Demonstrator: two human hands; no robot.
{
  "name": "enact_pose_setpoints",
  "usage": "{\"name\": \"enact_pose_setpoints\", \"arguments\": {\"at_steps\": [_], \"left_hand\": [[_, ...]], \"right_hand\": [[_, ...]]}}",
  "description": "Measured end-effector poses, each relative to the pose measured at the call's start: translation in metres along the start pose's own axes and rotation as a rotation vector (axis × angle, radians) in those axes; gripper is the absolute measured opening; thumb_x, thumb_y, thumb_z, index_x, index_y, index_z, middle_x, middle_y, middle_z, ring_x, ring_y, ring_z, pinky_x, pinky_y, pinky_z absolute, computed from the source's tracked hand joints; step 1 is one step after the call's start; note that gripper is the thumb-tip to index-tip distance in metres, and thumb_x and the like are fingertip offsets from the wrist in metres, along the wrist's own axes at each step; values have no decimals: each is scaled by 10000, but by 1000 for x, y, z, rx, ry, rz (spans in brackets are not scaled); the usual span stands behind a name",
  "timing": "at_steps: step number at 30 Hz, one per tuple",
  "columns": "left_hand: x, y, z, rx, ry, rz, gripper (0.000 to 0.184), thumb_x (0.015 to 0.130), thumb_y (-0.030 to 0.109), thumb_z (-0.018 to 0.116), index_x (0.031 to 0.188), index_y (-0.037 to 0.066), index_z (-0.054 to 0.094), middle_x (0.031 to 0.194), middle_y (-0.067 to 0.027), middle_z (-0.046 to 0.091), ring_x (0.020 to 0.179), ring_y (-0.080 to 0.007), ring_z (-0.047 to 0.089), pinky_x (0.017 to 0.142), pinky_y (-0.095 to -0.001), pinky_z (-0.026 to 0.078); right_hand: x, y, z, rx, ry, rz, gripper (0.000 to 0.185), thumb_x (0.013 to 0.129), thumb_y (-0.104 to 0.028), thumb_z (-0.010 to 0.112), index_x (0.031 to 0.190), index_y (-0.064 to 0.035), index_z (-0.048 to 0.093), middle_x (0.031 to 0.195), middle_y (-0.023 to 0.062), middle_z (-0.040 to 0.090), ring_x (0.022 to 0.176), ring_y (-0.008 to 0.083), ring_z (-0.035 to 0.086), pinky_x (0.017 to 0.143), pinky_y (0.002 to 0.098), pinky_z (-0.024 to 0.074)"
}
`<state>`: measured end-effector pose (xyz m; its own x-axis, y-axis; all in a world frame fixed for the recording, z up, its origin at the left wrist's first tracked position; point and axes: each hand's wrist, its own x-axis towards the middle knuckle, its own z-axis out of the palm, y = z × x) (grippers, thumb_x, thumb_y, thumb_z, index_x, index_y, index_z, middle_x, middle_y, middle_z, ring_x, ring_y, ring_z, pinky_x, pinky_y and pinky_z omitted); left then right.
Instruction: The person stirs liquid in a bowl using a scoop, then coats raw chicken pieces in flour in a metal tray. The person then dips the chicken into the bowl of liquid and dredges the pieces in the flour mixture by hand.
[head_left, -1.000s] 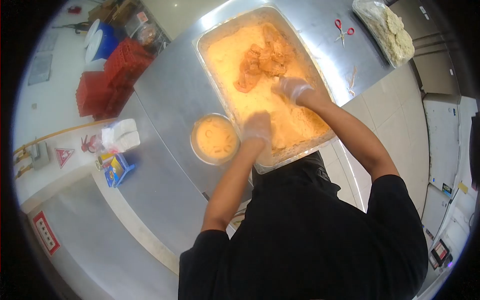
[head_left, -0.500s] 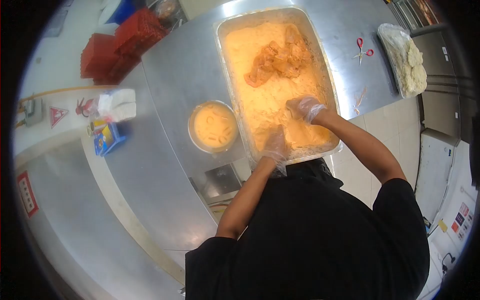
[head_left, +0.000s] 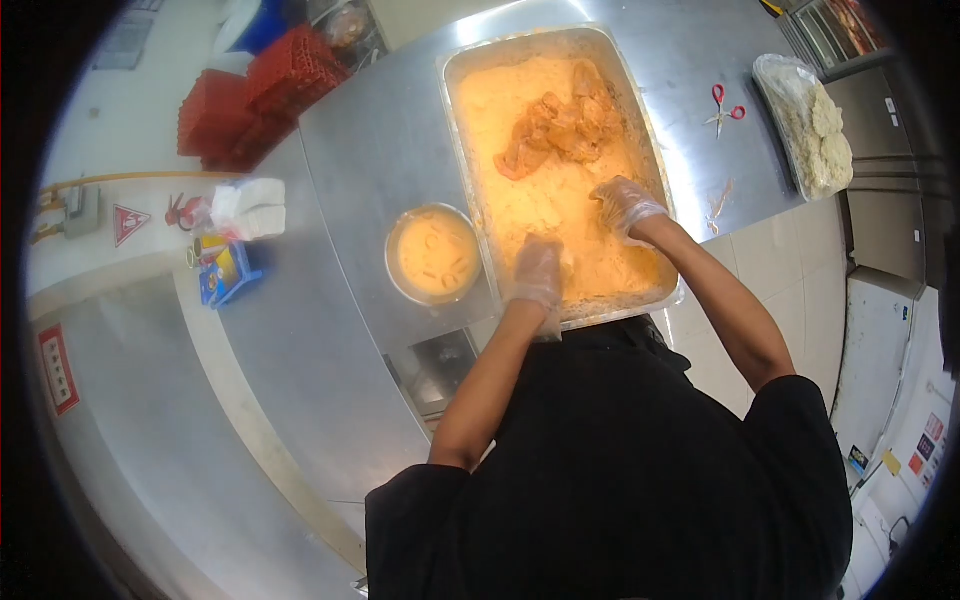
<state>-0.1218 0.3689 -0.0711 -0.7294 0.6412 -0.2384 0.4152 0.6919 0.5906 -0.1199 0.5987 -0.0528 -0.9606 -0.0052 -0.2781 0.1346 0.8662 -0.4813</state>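
A deep rectangular metal tray holds a pale orange, wet-looking mixture. Glossy darker orange pieces, perhaps marinated meat, lie heaped toward its far side. Both hands wear clear plastic gloves. My left hand is at the near left part of the tray, its fingertips sunk into the mixture, so their grip is hidden. At the tray's right side, my right hand hovers at the mixture's surface, its orange-coated fingers bent and somewhat apart. No separate object shows in it.
Left of the tray stands a round bowl of orange liquid with ring-shaped slices. Red-handled scissors and a tray of pale crumbly food lie to the right. Red crates and a blue box are farther left.
My right hand has lifted slightly and loosened its curled fingers. My left hand has shifted a little forward and left in the mixture. The whole view has tilted slightly.
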Motion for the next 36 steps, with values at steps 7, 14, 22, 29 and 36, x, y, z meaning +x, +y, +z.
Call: {"name": "enact_pose_setpoints", "arguments": {"at_steps": [7, 14, 22, 29, 36], "left_hand": [[38, 31, -69, -31, 86, 105, 91, 738, 55, 581, 772, -8, 638, 798, -238, 638, 816, -405, 619, 731, -456, 493], [106, 51, -80, 227, -54, -53, 176, 768, 99, 620, 894, -3, 689, 908, -249, 658, 925, -378, 643, 811, -415, 517], [126, 61, -82, 207, 38, -39, 175, 749, 82, 645, 893, 7, 710, 987, -225, 669, 976, -343, 648, 838, -404, 521], [150, 60, -56, 225, 88, 99, 194, 737, 91, 626, 881, -8, 710, 912, -263, 664, 891, -379, 662, 789, -413, 531], [78, 88, -154, -2, 188, 155, 135, 695, 55, 652, 803, -25, 668, 863, -245, 654, 873, -369, 648, 763, -423, 523]], "right_hand": [[-9, -27, -48, -182, -153, 89, 272, 804, 27, 546, 1056, -39, 625, 1143, 226, 588, 1062, 371, 592, 891, 371, 491], [3, -77, -66, -159, -48, 282, 262, 761, 49, 577, 1012, 40, 650, 1075, 259, 622, 1021, 381, 626, 867, 406, 516], [7, -93, -87, -200, -49, 249, 227, 785, 14, 566, 987, 24, 669, 1090, 247, 622, 1029, 349, 625, 881, 379, 507], [17, -62, -58, -120, 106, 291, 163, 789, 2, 556, 929, 30, 634, 1022, 274, 617, 996, 390, 616, 852, 438, 497], [-21, -118, -97, -344, 232, -61, 179, 785, -38, 592, 962, -15, 600, 953, 258, 595, 903, 404, 611, 778, 463, 497]]}}
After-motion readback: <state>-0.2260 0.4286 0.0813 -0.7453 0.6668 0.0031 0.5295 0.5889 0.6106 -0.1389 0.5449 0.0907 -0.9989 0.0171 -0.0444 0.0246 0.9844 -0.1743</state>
